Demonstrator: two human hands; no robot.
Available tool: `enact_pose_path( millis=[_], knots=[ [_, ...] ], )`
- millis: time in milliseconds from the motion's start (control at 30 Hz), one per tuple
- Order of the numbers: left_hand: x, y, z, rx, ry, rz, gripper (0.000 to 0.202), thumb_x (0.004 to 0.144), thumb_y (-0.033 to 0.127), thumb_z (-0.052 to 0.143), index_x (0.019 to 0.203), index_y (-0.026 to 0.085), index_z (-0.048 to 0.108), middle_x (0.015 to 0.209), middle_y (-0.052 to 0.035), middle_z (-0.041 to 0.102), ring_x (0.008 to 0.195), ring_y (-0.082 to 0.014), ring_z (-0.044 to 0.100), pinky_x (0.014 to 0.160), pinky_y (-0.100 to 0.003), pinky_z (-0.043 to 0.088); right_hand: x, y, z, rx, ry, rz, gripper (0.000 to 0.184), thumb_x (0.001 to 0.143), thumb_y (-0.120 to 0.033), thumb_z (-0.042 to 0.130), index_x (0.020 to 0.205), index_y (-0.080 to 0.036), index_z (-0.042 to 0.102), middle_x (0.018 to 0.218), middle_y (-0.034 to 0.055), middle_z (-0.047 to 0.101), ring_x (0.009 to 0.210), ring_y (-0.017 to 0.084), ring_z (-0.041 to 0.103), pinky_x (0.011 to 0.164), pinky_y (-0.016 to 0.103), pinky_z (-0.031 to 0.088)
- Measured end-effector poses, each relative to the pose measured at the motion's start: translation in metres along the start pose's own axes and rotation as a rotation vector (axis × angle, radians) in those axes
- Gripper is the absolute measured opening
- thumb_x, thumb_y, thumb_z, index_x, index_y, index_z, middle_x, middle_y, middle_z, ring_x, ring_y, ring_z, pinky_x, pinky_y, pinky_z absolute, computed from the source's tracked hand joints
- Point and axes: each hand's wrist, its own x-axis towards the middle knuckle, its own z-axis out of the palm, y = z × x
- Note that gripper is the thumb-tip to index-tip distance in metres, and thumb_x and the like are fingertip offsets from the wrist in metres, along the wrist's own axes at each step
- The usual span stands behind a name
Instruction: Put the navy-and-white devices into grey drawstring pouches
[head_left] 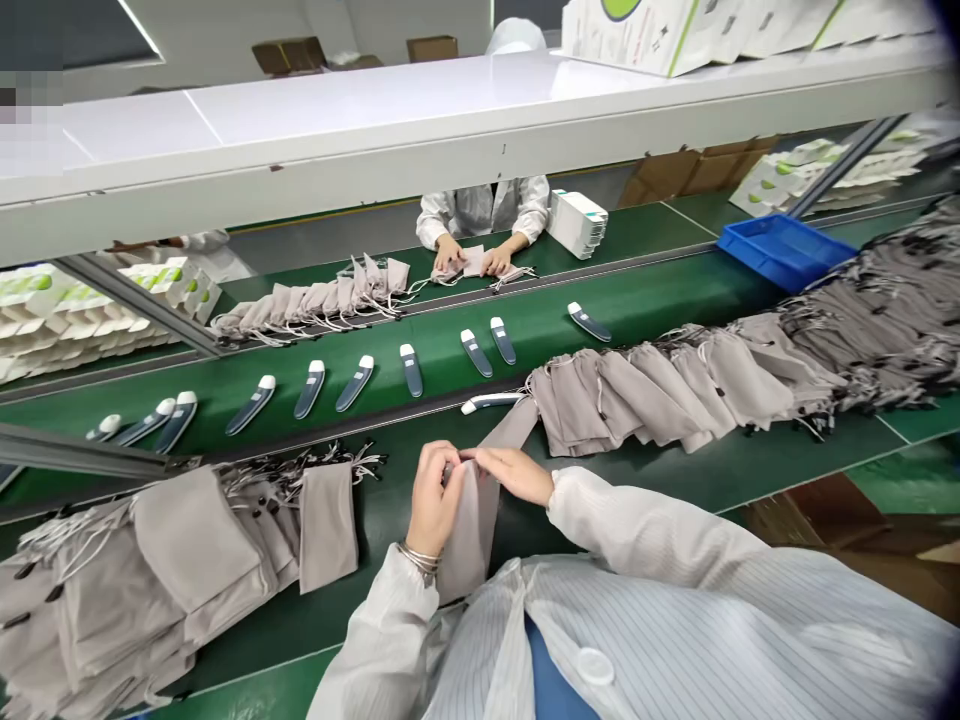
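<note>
A grey drawstring pouch (466,535) hangs between my hands, close to my body. The curled fingers of my left hand (435,497) grip its top edge. From the other side, my right hand (519,473) holds the same edge, fingers together; its fingertips are partly hidden. Just beyond them, another grey pouch (516,425) lies at the end of a row of filled-looking pouches (637,395). A white and dark-blue handheld device (491,402) rests beside that pouch. To the left of my hands is a pile of flat grey pouches (199,540).
Several similar devices (411,370) lie spread along the green conveyor belt (675,290). A blue tray (784,250) stands at the right. Across the belt, a co-worker's hands (472,260) handle pouches. A white shelf (337,150) spans overhead, with boxes (637,35) on it.
</note>
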Motion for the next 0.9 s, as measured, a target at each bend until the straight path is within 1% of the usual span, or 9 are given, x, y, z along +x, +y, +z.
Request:
enact_pose_path(
  millis=[67,167,233,300,400,500,667,800,900],
  knots=[
    [0.001,0.0,-0.006,-0.121,0.049,-0.07,0.014,0.092,0.03,0.056,0.083,0.02,0.055,0.097,-0.0038,0.056,0.09,-0.0166,0.054,0.079,-0.029,0.045,-0.017,-0.005,-0.004,-0.186,0.018,0.008,0.039,0.098,-0.039,0.043,0.126,-0.02,0.06,0.102,0.0075,0.07,0.09,0.021,0.066,0.088,0.035,0.048],
    [-0.001,-0.009,-0.018,-0.311,0.183,-0.246,0.022,0.086,0.037,0.066,0.079,0.02,0.055,0.078,0.0015,0.051,0.066,-0.0113,0.049,0.059,-0.023,0.041,-0.051,-0.011,-0.024,-0.383,-0.029,-0.059,0.029,0.099,-0.032,0.042,0.103,-0.022,0.069,0.095,0.0057,0.071,0.086,0.02,0.066,0.083,0.034,0.047],
    [-0.003,-0.017,-0.021,-0.457,0.281,-0.361,0.025,0.087,0.043,0.063,0.085,0.02,0.055,0.066,0.0055,0.045,0.052,-0.0081,0.04,0.047,-0.02,0.033,-0.07,-0.018,-0.04,-0.331,-0.072,-0.164,0.037,0.102,-0.033,0.037,0.089,-0.022,0.07,0.085,0.003,0.07,0.079,0.017,0.065,0.079,0.031,0.047],
    [-0.004,-0.025,-0.015,-0.499,0.23,-0.401,0.027,0.093,0.046,0.053,0.095,0.02,0.058,0.07,0.004,0.051,0.05,-0.0077,0.04,0.046,-0.02,0.032,-0.077,-0.023,-0.052,-0.2,-0.017,-0.248,0.038,0.102,-0.038,0.039,0.087,-0.022,0.071,0.094,0.0043,0.07,0.088,0.017,0.066,0.085,0.031,0.049],
    [-0.005,-0.037,0.011,-0.249,-0.009,-0.249,0.029,0.097,0.039,0.044,0.103,0.02,0.065,0.103,-0.0073,0.066,0.081,-0.0159,0.061,0.072,-0.03,0.05,-0.058,-0.017,-0.064,-0.005,0.146,-0.188,0.042,0.103,-0.041,0.036,0.098,-0.019,0.072,0.119,0.0087,0.068,0.111,0.02,0.064,0.097,0.034,0.049],
    [-0.008,-0.053,0.037,0.154,-0.225,-0.044,0.024,0.091,0.024,0.053,0.11,0.025,0.068,0.127,-0.0081,0.064,0.121,-0.0278,0.053,0.106,-0.051,0.039,-0.016,0.004,-0.077,-0.112,0.31,0.048,0.042,0.103,-0.032,0.032,0.106,-0.017,0.071,0.112,0.0105,0.072,0.104,0.021,0.067,0.093,0.037,0.053],
    [-0.025,-0.085,0.035,0.491,-0.271,-0.043,0.029,0.086,0.017,0.056,0.112,0.026,0.064,0.12,-0.0055,0.067,0.117,-0.0263,0.057,0.111,-0.054,0.032,0.04,0.03,-0.073,-0.442,0.48,0.031,0.047,0.089,-0.012,0.05,0.135,-0.012,0.056,0.146,0.0187,0.047,0.136,0.031,0.042,0.115,0.05,0.031],
    [-0.045,-0.104,0.01,0.561,-0.134,-0.215,0.023,0.09,0.026,0.05,0.109,0.023,0.063,0.118,-0.0074,0.066,0.112,-0.0273,0.059,0.1,-0.048,0.042,0.061,0.048,-0.039,-0.913,0.132,-0.218,0.036,0.092,-0.023,0.054,0.125,-0.013,0.063,0.123,0.0171,0.062,0.115,0.03,0.054,0.105,0.049,0.039],
    [-0.055,-0.112,0.0,0.544,-0.076,-0.322,0.027,0.09,0.033,0.047,0.109,0.022,0.062,0.117,-0.0088,0.066,0.111,-0.0287,0.06,0.093,-0.046,0.046,0.061,0.073,-0.028,-0.997,-0.028,-0.258,0.031,0.093,-0.036,0.056,0.102,-0.011,0.073,0.101,0.0164,0.069,0.102,0.029,0.058,0.105,0.05,0.037]
  ],
)
